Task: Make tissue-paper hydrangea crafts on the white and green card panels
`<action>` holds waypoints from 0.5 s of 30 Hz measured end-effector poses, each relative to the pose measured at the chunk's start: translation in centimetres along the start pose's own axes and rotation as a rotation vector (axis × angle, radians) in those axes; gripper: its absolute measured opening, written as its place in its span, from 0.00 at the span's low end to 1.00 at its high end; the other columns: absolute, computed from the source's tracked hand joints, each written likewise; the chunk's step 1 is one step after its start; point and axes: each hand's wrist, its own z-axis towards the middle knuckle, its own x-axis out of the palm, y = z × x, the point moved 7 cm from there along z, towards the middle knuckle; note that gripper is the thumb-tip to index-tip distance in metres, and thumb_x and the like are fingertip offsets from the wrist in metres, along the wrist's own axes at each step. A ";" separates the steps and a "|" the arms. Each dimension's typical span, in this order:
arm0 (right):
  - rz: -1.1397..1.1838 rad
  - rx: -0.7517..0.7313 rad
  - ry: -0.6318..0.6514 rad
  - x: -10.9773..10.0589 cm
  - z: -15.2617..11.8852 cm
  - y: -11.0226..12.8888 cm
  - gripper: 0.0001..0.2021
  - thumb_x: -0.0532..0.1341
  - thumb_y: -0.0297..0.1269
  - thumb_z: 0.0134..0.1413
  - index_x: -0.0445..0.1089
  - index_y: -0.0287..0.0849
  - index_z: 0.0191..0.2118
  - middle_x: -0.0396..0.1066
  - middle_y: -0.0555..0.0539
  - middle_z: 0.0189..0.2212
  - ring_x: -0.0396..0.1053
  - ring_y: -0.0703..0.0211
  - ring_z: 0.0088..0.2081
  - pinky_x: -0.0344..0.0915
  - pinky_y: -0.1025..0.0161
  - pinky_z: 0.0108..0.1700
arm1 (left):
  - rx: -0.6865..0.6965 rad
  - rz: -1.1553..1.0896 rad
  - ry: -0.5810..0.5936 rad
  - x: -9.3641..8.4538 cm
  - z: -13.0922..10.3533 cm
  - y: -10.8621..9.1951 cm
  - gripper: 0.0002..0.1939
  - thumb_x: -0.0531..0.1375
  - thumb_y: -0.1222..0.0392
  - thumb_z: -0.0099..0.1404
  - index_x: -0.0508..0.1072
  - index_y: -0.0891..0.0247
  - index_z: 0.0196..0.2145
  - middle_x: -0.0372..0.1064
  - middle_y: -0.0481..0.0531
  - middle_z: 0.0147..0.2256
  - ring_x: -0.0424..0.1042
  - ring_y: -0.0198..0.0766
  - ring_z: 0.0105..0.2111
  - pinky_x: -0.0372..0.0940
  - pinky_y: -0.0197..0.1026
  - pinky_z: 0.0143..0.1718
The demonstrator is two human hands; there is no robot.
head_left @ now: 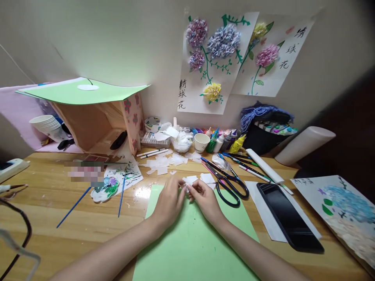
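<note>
Near the far edge of a light green sheet (pixel 190 242), my left hand (pixel 170 201) and my right hand (pixel 206 198) meet with fingertips pinched together. Between them is a small piece of white paper (pixel 187 187), mostly covered by the fingers. Just beyond the hands lie white paper squares (pixel 207 178). Black-handled scissors (pixel 228 183) rest to the right of my right hand, with the handles over the sheet's corner. More torn or cut white paper pieces (pixel 159 164) are scattered on the wooden table behind my left hand.
Left are a paint-smeared palette (pixel 102 190), blue brushes (pixel 121 197) and a box-like structure (pixel 96 125). Paint bottles (pixel 216 142), a paper cup (pixel 202 143) and a bowl of white paper (pixel 182 142) line the back. A phone (pixel 288 216) and flower picture (pixel 340 207) lie right.
</note>
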 end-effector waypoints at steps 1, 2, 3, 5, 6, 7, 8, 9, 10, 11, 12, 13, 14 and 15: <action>-0.004 -0.001 0.009 0.0 0.0 0.0 0.16 0.59 0.51 0.51 0.62 0.41 0.28 0.64 0.51 0.26 0.64 0.63 0.27 0.65 0.65 0.29 | -0.004 -0.021 0.061 0.4 0.0 -0.1 0.09 0.47 0.56 0.67 0.62 0.60 0.38 0.64 0.55 0.37 0.65 0.41 0.39 0.61 0.44 0.40; -0.009 -0.004 0.015 0.1 -0.1 0.0 0.16 0.58 0.51 0.51 0.63 0.41 0.29 0.65 0.50 0.26 0.65 0.62 0.28 0.66 0.64 0.31 | -0.014 -0.040 0.100 0.6 0.0 -0.2 0.09 0.47 0.55 0.67 0.63 0.60 0.37 0.65 0.54 0.36 0.65 0.41 0.38 0.61 0.43 0.39; -0.017 -0.008 0.018 0.1 -0.1 0.0 0.16 0.57 0.51 0.52 0.64 0.41 0.30 0.65 0.50 0.27 0.65 0.61 0.29 0.66 0.63 0.32 | -0.023 -0.056 0.113 0.6 0.0 -0.2 0.09 0.48 0.55 0.67 0.64 0.59 0.37 0.65 0.53 0.36 0.66 0.40 0.37 0.61 0.43 0.39; -0.032 -0.014 0.023 0.2 -0.1 0.0 0.16 0.56 0.51 0.53 0.65 0.41 0.31 0.66 0.49 0.28 0.66 0.60 0.31 0.66 0.62 0.34 | -0.042 -0.083 0.099 0.6 0.1 -0.1 0.08 0.50 0.55 0.66 0.64 0.59 0.37 0.66 0.53 0.36 0.67 0.40 0.36 0.62 0.42 0.38; -0.040 -0.016 0.027 0.3 -0.1 0.0 0.15 0.56 0.50 0.54 0.65 0.41 0.31 0.67 0.49 0.29 0.66 0.59 0.32 0.66 0.62 0.35 | -0.053 -0.098 0.091 0.5 0.1 0.0 0.08 0.51 0.55 0.65 0.65 0.59 0.36 0.67 0.53 0.36 0.67 0.40 0.36 0.62 0.42 0.38; -0.047 -0.019 0.031 0.3 -0.1 0.0 0.15 0.56 0.49 0.54 0.65 0.41 0.32 0.68 0.48 0.30 0.67 0.59 0.32 0.66 0.62 0.35 | -0.067 -0.114 0.083 0.5 0.1 0.2 0.08 0.51 0.55 0.65 0.66 0.60 0.36 0.67 0.53 0.35 0.67 0.40 0.36 0.62 0.42 0.37; -0.055 -0.023 0.033 0.4 -0.1 0.0 0.14 0.57 0.49 0.54 0.65 0.41 0.33 0.68 0.48 0.30 0.67 0.59 0.33 0.67 0.62 0.35 | -0.080 -0.130 0.076 0.5 0.2 0.4 0.08 0.51 0.55 0.65 0.66 0.60 0.36 0.68 0.53 0.35 0.68 0.40 0.35 0.62 0.42 0.37; -0.064 -0.025 0.032 0.4 -0.1 0.0 0.14 0.57 0.48 0.53 0.66 0.41 0.33 0.69 0.47 0.31 0.67 0.58 0.33 0.66 0.62 0.35 | -0.090 -0.147 0.071 0.5 0.2 0.6 0.08 0.51 0.56 0.65 0.67 0.60 0.36 0.69 0.52 0.35 0.68 0.40 0.35 0.62 0.42 0.37; -0.076 -0.026 0.028 0.4 -0.1 0.0 0.13 0.58 0.48 0.53 0.66 0.41 0.34 0.69 0.47 0.31 0.67 0.58 0.33 0.66 0.62 0.34 | -0.095 -0.164 0.068 0.4 0.2 0.7 0.08 0.51 0.56 0.65 0.68 0.60 0.36 0.69 0.52 0.35 0.68 0.40 0.35 0.62 0.42 0.37; -0.086 -0.027 0.021 0.4 -0.1 0.1 0.13 0.58 0.47 0.52 0.66 0.41 0.34 0.70 0.46 0.32 0.67 0.58 0.32 0.66 0.62 0.34 | -0.096 -0.177 0.067 0.4 0.2 0.8 0.09 0.50 0.56 0.66 0.68 0.60 0.36 0.70 0.52 0.35 0.69 0.40 0.36 0.62 0.41 0.38; -0.094 -0.026 0.014 0.4 -0.1 0.1 0.14 0.58 0.48 0.52 0.66 0.40 0.34 0.70 0.46 0.32 0.67 0.58 0.32 0.66 0.62 0.34 | -0.093 -0.186 0.066 0.4 0.2 0.8 0.10 0.50 0.56 0.66 0.69 0.60 0.36 0.70 0.52 0.34 0.69 0.39 0.36 0.62 0.41 0.38; -0.101 -0.026 0.006 0.3 -0.1 0.1 0.14 0.58 0.48 0.52 0.66 0.40 0.33 0.70 0.46 0.31 0.67 0.58 0.32 0.66 0.62 0.33 | -0.086 -0.189 0.064 0.3 0.2 0.8 0.10 0.50 0.56 0.66 0.69 0.60 0.35 0.70 0.51 0.34 0.69 0.39 0.35 0.62 0.41 0.38; -0.109 -0.026 -0.001 0.3 -0.1 0.2 0.14 0.59 0.48 0.51 0.66 0.40 0.33 0.70 0.46 0.31 0.67 0.58 0.32 0.65 0.63 0.33 | -0.077 -0.188 0.059 0.2 0.2 0.7 0.11 0.49 0.56 0.66 0.69 0.60 0.35 0.70 0.51 0.34 0.69 0.39 0.35 0.62 0.41 0.38; -0.120 -0.027 -0.008 0.3 -0.1 0.2 0.14 0.59 0.48 0.51 0.65 0.40 0.33 0.70 0.46 0.31 0.67 0.58 0.31 0.65 0.63 0.32 | -0.066 -0.187 0.050 0.1 0.3 0.7 0.12 0.49 0.55 0.67 0.70 0.60 0.34 0.70 0.52 0.34 0.68 0.39 0.36 0.62 0.41 0.38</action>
